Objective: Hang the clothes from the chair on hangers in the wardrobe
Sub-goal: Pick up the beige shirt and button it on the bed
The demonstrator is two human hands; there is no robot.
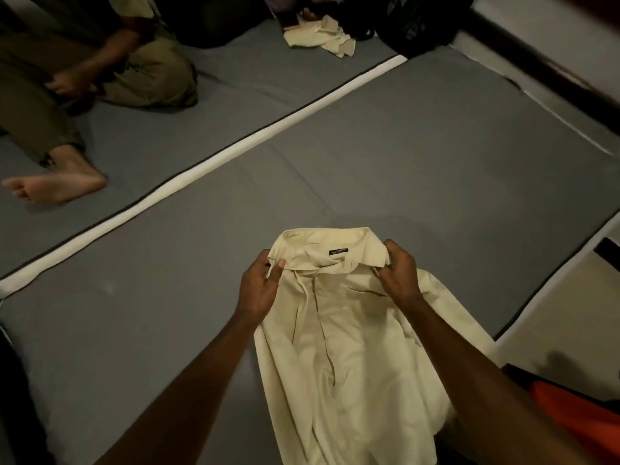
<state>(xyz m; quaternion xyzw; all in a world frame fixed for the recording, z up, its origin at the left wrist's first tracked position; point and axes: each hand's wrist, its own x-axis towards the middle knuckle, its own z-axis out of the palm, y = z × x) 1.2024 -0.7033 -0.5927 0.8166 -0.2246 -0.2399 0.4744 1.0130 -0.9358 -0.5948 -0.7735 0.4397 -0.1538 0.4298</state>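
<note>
Both bare forearms reach out over the grey mattress (402, 156); the left hand (260, 286) and right hand (399, 273) each pinch a collar end of a cream cotton button-up shirt (342, 347), fingers curled on cloth. Far off lies another crumpled cream garment (322, 36).

A cream collared shirt (345, 330) is held up by its collar over a grey mattress (402, 169). The left hand (260, 290) pinches the left end of the collar, and the right hand (399, 273) grips the right end. A dark label (337, 252) shows inside the collar. A white strip (208, 166) runs between this mattress and a second grey one, where another person sits with a bare foot (57, 186) stretched out. A crumpled cream cloth (318, 35) lies at the far edge.
</note>
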